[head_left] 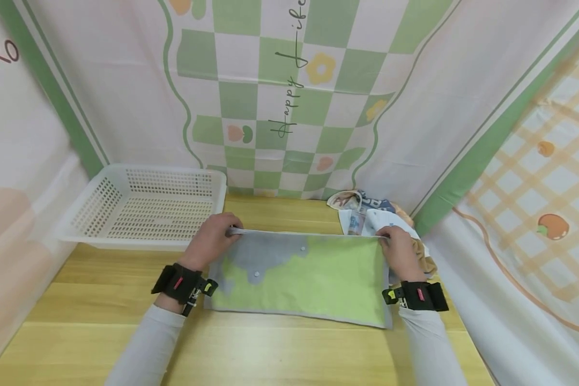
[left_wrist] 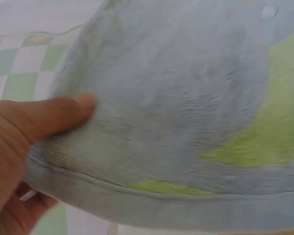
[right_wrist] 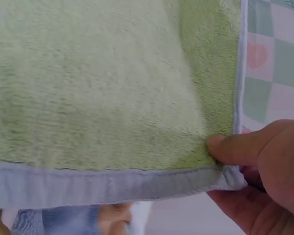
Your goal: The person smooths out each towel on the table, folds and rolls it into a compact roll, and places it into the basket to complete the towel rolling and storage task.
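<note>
A green and grey towel [head_left: 318,284] with a grey bound edge spreads between both hands over the wooden table. My left hand [head_left: 213,240] pinches its far left corner, thumb on top and fingers underneath. At the far right corner, my right hand [head_left: 399,251] pinches the cloth the same way. The left wrist view shows the left thumb [left_wrist: 63,112] pressed on the grey patch of the towel [left_wrist: 161,112]. In the right wrist view, the right thumb [right_wrist: 240,147] lies on the green pile, just inside the pale border [right_wrist: 112,183].
A white perforated plastic basket [head_left: 72,236] stands at the back left of the wooden table [head_left: 251,348]. A heap of mixed cloths [head_left: 381,206] lies at the back right, beyond my right hand. Patterned curtains [head_left: 294,107] enclose the table at the back and sides.
</note>
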Demonstrator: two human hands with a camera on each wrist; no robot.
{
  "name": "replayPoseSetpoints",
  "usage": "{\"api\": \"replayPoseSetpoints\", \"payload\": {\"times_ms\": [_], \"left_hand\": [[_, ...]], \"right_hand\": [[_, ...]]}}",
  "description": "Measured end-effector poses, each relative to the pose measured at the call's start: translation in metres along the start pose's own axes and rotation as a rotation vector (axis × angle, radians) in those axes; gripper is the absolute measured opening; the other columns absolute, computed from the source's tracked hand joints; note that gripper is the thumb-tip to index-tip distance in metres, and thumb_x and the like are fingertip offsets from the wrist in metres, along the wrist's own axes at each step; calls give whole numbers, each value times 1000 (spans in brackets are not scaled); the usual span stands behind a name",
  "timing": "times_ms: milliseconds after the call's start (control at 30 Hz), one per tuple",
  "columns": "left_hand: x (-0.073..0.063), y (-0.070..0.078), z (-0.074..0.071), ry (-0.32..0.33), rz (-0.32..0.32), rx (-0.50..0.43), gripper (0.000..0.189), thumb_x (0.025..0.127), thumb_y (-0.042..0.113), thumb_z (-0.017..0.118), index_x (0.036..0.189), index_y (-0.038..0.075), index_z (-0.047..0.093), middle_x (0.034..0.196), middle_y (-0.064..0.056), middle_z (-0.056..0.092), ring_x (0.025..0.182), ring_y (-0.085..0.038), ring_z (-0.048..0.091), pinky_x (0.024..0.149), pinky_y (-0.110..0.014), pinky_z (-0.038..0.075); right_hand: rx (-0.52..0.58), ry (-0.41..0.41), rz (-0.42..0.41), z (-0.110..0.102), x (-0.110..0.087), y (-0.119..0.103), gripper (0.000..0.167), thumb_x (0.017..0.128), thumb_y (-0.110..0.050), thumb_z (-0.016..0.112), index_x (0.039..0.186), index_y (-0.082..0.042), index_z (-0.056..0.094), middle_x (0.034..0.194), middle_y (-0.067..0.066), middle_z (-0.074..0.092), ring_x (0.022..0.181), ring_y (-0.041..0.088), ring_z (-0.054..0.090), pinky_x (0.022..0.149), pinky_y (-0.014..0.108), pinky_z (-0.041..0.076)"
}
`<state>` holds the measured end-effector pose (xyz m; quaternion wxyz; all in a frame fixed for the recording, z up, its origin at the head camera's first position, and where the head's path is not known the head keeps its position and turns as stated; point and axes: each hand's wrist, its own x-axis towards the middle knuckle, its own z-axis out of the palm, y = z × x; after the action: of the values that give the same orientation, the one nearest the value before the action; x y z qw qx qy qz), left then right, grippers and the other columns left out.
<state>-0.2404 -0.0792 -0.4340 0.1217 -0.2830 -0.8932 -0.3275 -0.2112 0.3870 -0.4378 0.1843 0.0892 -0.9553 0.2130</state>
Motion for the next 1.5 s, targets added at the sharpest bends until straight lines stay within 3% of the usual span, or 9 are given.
{"api": "replayPoseSetpoints", "payload": {"times_ms": [167,300,433,567,733,933,1067,1300,1500], "left_hand": [[-9,-2,2,41,42,-33,16,81,-2,81,93,7,76,93,-3,71,87,-20,70,76,-34,60],[-25,-5,12,7,76,-51,22,78,-9,81,90,6,73,96,-3,69,90,-21,69,77,-32,60],[-40,-7,24,-38,99,-12,31,71,-16,82,85,9,69,93,0,66,88,-18,66,75,-31,58],[-48,-10,30,-34,109,28,36,69,-19,79,82,11,65,90,2,63,85,-16,64,73,-29,57],[-59,-11,27,-17,85,31,39,68,-20,78,83,12,62,92,2,61,88,-16,62,75,-32,57],[-85,-16,31,-111,45,29,37,68,-12,82,80,18,65,88,9,65,84,-11,61,76,-31,56],[-101,-20,38,-196,-22,8,28,74,-5,79,80,20,67,85,11,65,84,-8,60,78,-33,56],[-113,-22,41,-238,-56,7,19,77,17,88,80,21,69,87,13,65,87,-8,60,82,-34,55],[-116,-21,39,-265,-97,-16,23,76,23,89,79,21,67,84,14,62,83,-6,58,78,-32,53]], "right_hand": [[-4,70,58,-5,-15,-18,13,87,16,65,94,7,72,94,26,68,91,44,65,80,57,53],[22,28,75,1,-37,-26,18,84,19,63,91,5,72,92,22,69,88,41,66,76,55,55],[35,-58,70,12,-58,-25,22,83,21,61,90,4,72,90,18,70,86,37,68,77,51,57],[37,-90,67,12,-73,-25,23,83,21,60,93,4,72,92,18,70,88,36,67,78,51,56],[27,-76,61,-1,-87,-34,23,81,19,66,90,-1,72,89,13,69,81,27,64,71,42,53],[65,-295,100,8,-116,-40,22,78,11,76,81,-10,73,80,-2,68,73,8,60,65,27,51],[79,-389,157,18,-128,-36,17,81,1,80,80,-15,74,83,-4,66,77,8,61,70,28,52],[77,-391,163,9,-127,-31,16,82,-7,83,81,-19,73,85,-7,64,83,11,64,77,32,55],[96,-390,178,-7,-134,-39,19,77,-9,87,73,-17,71,78,-8,65,73,4,59,73,34,52]]}}
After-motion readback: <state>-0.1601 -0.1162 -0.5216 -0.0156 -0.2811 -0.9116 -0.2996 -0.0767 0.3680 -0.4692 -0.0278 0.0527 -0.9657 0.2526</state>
